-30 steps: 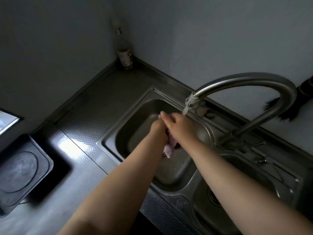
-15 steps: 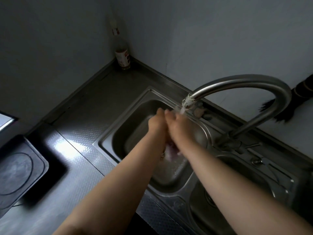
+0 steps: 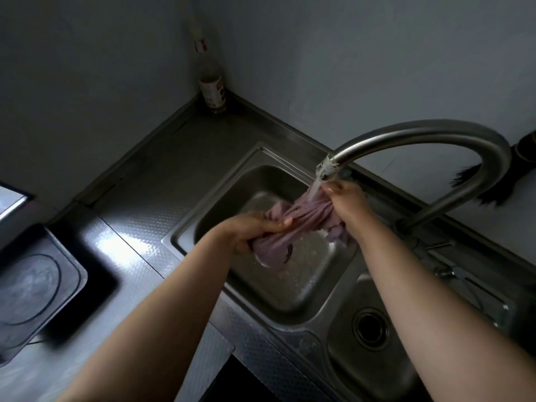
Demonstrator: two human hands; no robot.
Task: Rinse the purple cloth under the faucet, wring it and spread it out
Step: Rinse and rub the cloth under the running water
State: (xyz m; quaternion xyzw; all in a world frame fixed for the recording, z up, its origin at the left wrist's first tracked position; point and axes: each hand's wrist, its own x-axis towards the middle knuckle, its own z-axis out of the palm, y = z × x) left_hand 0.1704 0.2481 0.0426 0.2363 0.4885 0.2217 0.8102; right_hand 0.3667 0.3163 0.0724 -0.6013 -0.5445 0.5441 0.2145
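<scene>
purple cloth [image 3: 301, 219] hangs bunched and stretched between both hands above the left basin of the steel sink [image 3: 203, 224], its far end directly under the water running from the faucet [image 3: 435, 134]. left hand [image 3: 255, 230] is clenched tight on the near, lower end, with a wad drooping below the fist. right hand [image 3: 348, 201] is clamped on the far, upper end just beside the spout, loose folds trailing beneath it. far in the bench [image 3: 139, 245] corner stands a bottle [image 3: 213, 88] with a red and white label whose writing is too blurred to read. at the left edge sits a dark cooktop [image 3: 32, 288].
</scene>
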